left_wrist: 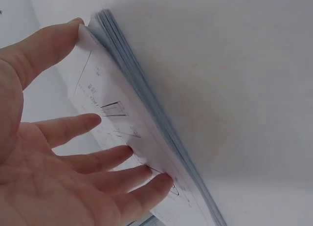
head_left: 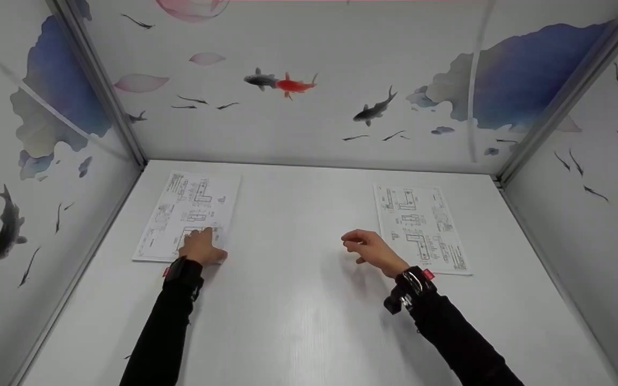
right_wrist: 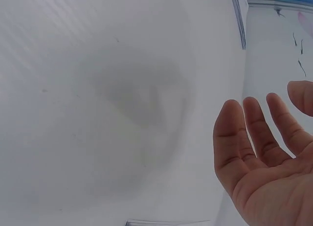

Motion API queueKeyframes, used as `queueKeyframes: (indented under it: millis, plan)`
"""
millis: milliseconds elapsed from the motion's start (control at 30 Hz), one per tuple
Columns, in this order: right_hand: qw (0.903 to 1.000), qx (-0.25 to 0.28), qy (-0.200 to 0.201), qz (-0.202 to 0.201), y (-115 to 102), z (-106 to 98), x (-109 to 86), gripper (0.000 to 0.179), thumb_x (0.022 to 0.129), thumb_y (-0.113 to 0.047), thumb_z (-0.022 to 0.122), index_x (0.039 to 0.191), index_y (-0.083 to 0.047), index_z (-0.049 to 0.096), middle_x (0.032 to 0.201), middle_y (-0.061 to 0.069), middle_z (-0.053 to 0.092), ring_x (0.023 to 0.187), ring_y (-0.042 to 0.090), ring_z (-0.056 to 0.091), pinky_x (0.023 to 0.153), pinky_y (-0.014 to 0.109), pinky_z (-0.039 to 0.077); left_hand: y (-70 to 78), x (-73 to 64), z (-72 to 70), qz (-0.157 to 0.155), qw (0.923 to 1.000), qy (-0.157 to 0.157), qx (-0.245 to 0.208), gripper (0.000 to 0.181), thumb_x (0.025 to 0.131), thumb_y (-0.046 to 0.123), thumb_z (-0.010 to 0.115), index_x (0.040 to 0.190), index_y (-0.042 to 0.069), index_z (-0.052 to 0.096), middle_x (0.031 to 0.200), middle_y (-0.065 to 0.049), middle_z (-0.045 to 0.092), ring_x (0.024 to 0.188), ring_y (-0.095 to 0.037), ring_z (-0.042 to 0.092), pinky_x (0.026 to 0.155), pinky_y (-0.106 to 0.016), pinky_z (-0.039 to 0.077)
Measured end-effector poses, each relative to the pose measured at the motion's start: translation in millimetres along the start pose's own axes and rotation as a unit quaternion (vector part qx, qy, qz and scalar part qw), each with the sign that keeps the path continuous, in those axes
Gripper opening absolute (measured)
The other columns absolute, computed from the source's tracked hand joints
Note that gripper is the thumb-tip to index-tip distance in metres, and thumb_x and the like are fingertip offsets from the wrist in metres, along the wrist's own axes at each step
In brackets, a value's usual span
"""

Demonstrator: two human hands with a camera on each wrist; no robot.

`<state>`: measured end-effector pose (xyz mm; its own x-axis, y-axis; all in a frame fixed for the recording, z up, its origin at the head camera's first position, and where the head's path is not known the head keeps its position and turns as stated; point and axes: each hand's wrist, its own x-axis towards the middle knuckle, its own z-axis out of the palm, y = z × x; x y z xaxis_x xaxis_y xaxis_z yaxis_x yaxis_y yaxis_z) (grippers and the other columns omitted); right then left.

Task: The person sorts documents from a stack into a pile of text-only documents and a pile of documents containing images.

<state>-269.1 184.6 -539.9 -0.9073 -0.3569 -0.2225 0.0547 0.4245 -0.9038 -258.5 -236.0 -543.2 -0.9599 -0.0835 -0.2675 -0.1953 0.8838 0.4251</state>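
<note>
On the left stack of printed drawing sheets (head_left: 226, 187) rests my left hand (head_left: 200, 246), near the stack's front right corner. The left wrist view shows the fingers (left_wrist: 73, 128) spread and nearly straight over the top sheet (left_wrist: 105, 72), with the thumb at its corner. At that corner the top sheet stands slightly apart from the layered edges beneath. My right hand (head_left: 373, 252) hovers over the table, left of the right stack of drawing sheets (head_left: 411, 233). Its fingers (right_wrist: 230, 133) are loosely bent and hold nothing.
The white table (head_left: 287, 300) is bounded by a back wall (head_left: 309, 128) and two side walls, printed with fish, petals and blue shapes. Metal posts (head_left: 561, 102) stand at the corners. Both paper stacks lie flat toward the table's far half.
</note>
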Motion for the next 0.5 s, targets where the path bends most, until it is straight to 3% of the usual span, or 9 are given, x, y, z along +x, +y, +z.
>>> queueKeyframes:
  millis: [167, 333, 500]
  plan:
    - [0.9999, -0.014, -0.005, 0.004, 1.7, 3.2, -0.6, 0.039, 0.099, -0.023, 0.058, 0.130, -0.001, 0.057, 0.133, 0.018, 0.058, 0.119, 0.035, 0.056, 0.080, 0.036, 0.054, -4.2, -0.1, -3.1, 0.048, 0.9987, -0.018, -0.003, 0.063, 0.077, 0.017, 0.079, 0.127, -0.012, 0.054, 0.117, -0.029, 0.062, 0.095, -0.034, 0.057, 0.090, -0.050, 0.047]
    - [0.9998, -0.011, -0.003, 0.013, 1.3, 5.3, -1.1, 0.038, 0.099, -0.022, 0.058, 0.130, -0.001, 0.057, 0.132, 0.017, 0.059, 0.118, 0.034, 0.056, 0.081, 0.036, 0.054, -7.9, 1.0, -3.5, 0.063, 0.9977, -0.026, 0.005, 0.053, 0.074, 0.015, 0.081, 0.114, -0.010, 0.058, 0.102, -0.022, 0.065, 0.083, -0.030, 0.055, 0.081, -0.045, 0.048]
    - [0.9998, -0.006, -0.010, 0.015, -1.6, 11.4, 1.7, 0.038, 0.098, -0.023, 0.059, 0.130, -0.002, 0.058, 0.131, 0.017, 0.060, 0.118, 0.034, 0.057, 0.083, 0.038, 0.054, -10.2, 0.2, -4.3, 0.070, 0.9975, 0.000, 0.009, 0.029, 0.082, 0.008, 0.065, 0.105, -0.008, 0.062, 0.092, -0.018, 0.065, 0.074, -0.027, 0.052, 0.072, -0.042, 0.046]
